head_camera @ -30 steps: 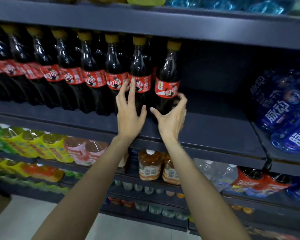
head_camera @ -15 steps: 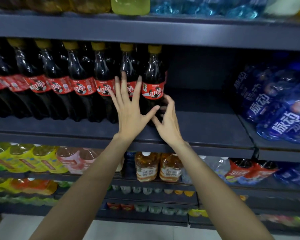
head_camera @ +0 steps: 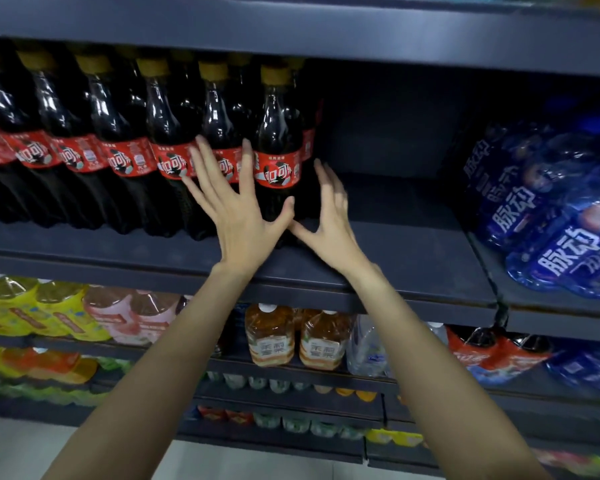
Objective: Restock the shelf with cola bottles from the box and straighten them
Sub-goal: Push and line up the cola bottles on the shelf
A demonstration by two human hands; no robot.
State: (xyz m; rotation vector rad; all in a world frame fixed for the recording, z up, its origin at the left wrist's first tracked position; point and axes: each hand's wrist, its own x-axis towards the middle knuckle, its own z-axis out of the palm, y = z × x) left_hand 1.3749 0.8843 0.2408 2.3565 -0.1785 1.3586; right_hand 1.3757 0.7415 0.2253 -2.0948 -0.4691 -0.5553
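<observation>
Left hand: grip released, fingers splayed and straight, laid flat against the lower bodies of the last 2 front cola bottles, thumb reaching toward the end bottle. Right hand: grip likewise released, fingers straight, palm turned in beside the right flank of that same end bottle; contact or a sliver of gap cannot be told. Nothing grasped by either.

Outward from there: a row of cola bottles standing upright along the left stretch of the dark shelf, yellow caps up, red labels mostly forward, a second rank behind. To the right of the end bottle, bare shelf board, then blue-wrapped bottle packs well apart. Below, tea bottles and yellow drink packs. No box in view.

Step in hand, by judgement: squaring the end bottle into line. Best done low on the body, not at the neck, to avoid tipping. Press with flat palms from front and side together, nudging the bottle snug to its neighbour and flush with the front rank. Turn label forward last. Then back to the box for more, with the open stretch on the right to fill.
</observation>
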